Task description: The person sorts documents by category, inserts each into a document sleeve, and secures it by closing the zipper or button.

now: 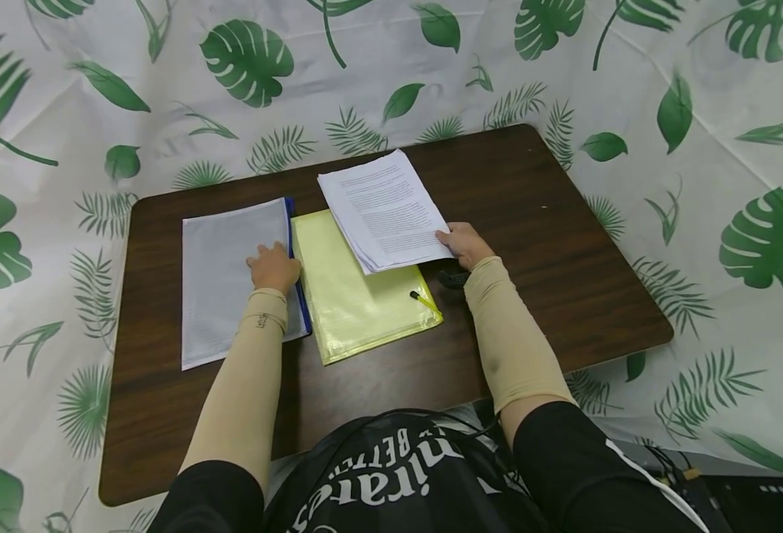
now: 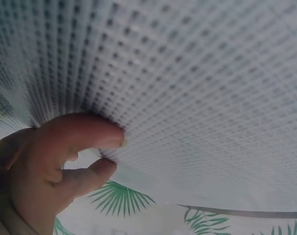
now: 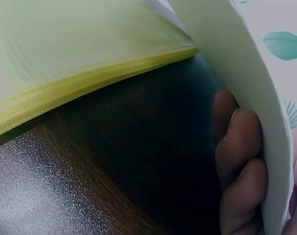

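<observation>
My right hand [image 1: 466, 244] grips a stack of printed paper [image 1: 391, 211] by its right edge. In the right wrist view the fingers [image 3: 240, 142] curl under the white paper [image 3: 246, 88], with the thumb side on top. The stack is tilted over a yellow zip pouch [image 1: 365, 311], covering its upper part. My left hand [image 1: 274, 268] rests on a grey mesh zip pouch [image 1: 225, 244] near its blue zip edge. In the left wrist view the thumb and a finger [image 2: 89, 129] touch the mesh surface [image 2: 202, 107], slightly bent and apart.
Both pouches lie on a dark brown wooden table [image 1: 551, 281], the grey one to the left. A yellow zip pull [image 1: 425, 300] with a black end lies on the yellow pouch. A leaf-patterned sheet [image 1: 698, 185] surrounds the table. Black equipment [image 1: 751, 496] stands at the lower right.
</observation>
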`<state>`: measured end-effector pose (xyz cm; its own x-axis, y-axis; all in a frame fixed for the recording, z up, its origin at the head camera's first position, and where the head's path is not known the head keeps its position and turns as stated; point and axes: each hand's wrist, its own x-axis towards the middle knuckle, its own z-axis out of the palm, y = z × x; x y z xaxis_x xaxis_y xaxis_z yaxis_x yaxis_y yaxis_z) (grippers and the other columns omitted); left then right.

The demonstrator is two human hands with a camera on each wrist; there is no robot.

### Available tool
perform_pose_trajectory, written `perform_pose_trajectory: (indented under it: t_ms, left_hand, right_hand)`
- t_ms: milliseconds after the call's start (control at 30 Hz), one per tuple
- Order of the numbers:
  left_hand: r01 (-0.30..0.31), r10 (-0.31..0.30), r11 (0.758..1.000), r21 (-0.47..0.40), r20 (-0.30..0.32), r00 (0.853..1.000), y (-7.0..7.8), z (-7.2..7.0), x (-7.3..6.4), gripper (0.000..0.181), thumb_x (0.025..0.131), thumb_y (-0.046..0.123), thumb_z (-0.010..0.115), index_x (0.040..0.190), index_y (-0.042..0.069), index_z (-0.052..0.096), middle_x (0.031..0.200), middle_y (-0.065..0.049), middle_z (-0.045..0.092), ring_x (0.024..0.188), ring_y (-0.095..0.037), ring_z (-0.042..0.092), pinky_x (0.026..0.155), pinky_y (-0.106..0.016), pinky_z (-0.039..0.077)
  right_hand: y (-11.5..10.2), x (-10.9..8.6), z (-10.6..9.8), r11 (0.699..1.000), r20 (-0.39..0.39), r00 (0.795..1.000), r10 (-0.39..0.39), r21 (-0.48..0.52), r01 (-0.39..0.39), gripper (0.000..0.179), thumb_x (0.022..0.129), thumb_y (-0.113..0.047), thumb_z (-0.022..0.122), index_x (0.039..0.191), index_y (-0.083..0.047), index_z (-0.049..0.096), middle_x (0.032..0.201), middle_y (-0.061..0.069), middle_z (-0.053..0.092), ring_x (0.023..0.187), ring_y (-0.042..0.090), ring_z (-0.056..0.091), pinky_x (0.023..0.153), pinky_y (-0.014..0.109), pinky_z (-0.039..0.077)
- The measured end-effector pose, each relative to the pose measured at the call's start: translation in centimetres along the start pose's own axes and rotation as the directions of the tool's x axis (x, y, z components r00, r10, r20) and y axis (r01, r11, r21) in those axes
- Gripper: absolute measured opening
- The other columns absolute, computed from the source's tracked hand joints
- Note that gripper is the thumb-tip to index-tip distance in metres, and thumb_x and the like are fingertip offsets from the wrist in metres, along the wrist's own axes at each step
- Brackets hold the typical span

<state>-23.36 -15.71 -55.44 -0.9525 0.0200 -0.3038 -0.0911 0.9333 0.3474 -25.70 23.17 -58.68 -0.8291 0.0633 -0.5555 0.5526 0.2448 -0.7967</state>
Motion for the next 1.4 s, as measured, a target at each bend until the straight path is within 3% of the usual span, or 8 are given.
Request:
perform_pose_trajectory:
  t_ms: [100, 200, 367, 467, 667, 800, 1133, 1400]
  left_hand:
    - [0.004, -0.004, 1.000, 0.006, -0.005, 1.000, 0.8, 0.2, 0.1, 0.063, 0.102, 0.019, 0.038, 0.156, -0.010, 0.024, 0.156, -0.042, 0.020, 0.145, -0.058, 0.021, 0.115, -0.069, 0.014]
    - [-0.033, 0.033, 0.999, 0.000, -0.007, 0.999, 2.6, 0.6, 0.4, 0.063, 0.102, 0.020, 0.039, 0.155, -0.010, 0.027, 0.155, -0.041, 0.026, 0.145, -0.055, 0.023, 0.115, -0.068, 0.016]
    - [-0.054, 0.055, 0.996, 0.069, -0.011, 0.998, 4.6, 1.3, 0.6, 0.063, 0.104, 0.024, 0.040, 0.155, -0.010, 0.027, 0.155, -0.040, 0.028, 0.148, -0.051, 0.022, 0.115, -0.068, 0.018]
    - [-0.025, 0.027, 0.998, 0.060, -0.040, 0.999, 4.6, 1.3, 0.5, 0.061, 0.104, 0.023, 0.042, 0.155, -0.009, 0.029, 0.156, -0.040, 0.027, 0.146, -0.055, 0.023, 0.115, -0.068, 0.019]
    - [-0.046, 0.045, 0.999, -0.029, -0.035, 0.998, 4.1, 1.0, 0.4, 0.060, 0.103, 0.023, 0.044, 0.154, -0.007, 0.035, 0.153, -0.038, 0.032, 0.139, -0.057, 0.032, 0.113, -0.065, 0.026]
    - [-0.046, 0.045, 0.998, -0.039, -0.017, 0.999, 3.9, 1.1, 0.4, 0.058, 0.104, 0.022, 0.042, 0.153, -0.007, 0.036, 0.154, -0.036, 0.035, 0.144, -0.052, 0.028, 0.116, -0.064, 0.020]
    - [-0.051, 0.049, 0.998, -0.030, -0.042, 0.998, 3.8, 1.8, 0.7, 0.056, 0.105, 0.022, 0.035, 0.151, -0.010, 0.038, 0.151, -0.033, 0.042, 0.145, -0.048, 0.029, 0.116, -0.065, 0.017]
    - [-0.041, 0.041, 0.999, 0.000, -0.089, 0.995, 3.8, 1.6, 1.0, 0.050, 0.108, 0.020, 0.036, 0.143, -0.014, 0.045, 0.143, -0.034, 0.049, 0.139, -0.049, 0.038, 0.112, -0.068, 0.024]
  right_hand:
    - [-0.1, -0.2, -0.1, 1.000, 0.003, 1.000, -0.008, 0.008, 0.008, 0.048, 0.108, -0.029, 0.048, 0.152, -0.010, 0.046, 0.128, 0.009, 0.063, 0.100, 0.019, 0.059, 0.072, 0.029, 0.045]
    - [-0.1, -0.4, -0.4, 1.000, -0.022, 1.000, -0.012, 0.018, 0.012, 0.047, 0.108, -0.029, 0.049, 0.151, -0.009, 0.047, 0.127, 0.010, 0.063, 0.098, 0.019, 0.057, 0.070, 0.030, 0.042]
    - [0.0, -0.6, -0.4, 0.999, -0.005, 1.000, -0.005, 0.052, 0.006, 0.047, 0.108, -0.029, 0.048, 0.151, -0.009, 0.047, 0.128, 0.010, 0.063, 0.099, 0.019, 0.059, 0.070, 0.030, 0.043]
    - [-0.2, -0.9, -0.1, 0.998, 0.013, 1.000, -0.017, 0.060, 0.016, 0.049, 0.108, -0.029, 0.048, 0.153, -0.008, 0.044, 0.130, 0.011, 0.062, 0.103, 0.019, 0.060, 0.075, 0.030, 0.046]
    - [-0.3, -1.2, -0.1, 0.998, -0.006, 1.000, -0.030, 0.058, 0.030, 0.048, 0.109, -0.026, 0.047, 0.153, -0.006, 0.044, 0.131, 0.012, 0.061, 0.110, 0.022, 0.060, 0.086, 0.035, 0.048]
    - [-0.1, -1.0, -0.2, 0.999, 0.010, 1.000, -0.014, 0.048, 0.014, 0.049, 0.109, -0.026, 0.048, 0.154, -0.008, 0.043, 0.131, 0.011, 0.061, 0.111, 0.022, 0.061, 0.090, 0.036, 0.050]
    - [0.5, -0.6, -0.1, 0.997, 0.012, 1.000, -0.017, 0.069, 0.017, 0.049, 0.107, -0.024, 0.053, 0.153, -0.009, 0.046, 0.130, 0.011, 0.062, 0.109, 0.022, 0.063, 0.091, 0.036, 0.051]
    - [0.3, -0.7, 0.1, 0.994, 0.037, 0.997, -0.071, 0.088, 0.067, 0.043, 0.107, -0.022, 0.054, 0.147, -0.007, 0.053, 0.122, 0.013, 0.066, 0.097, 0.020, 0.067, 0.079, 0.031, 0.054]
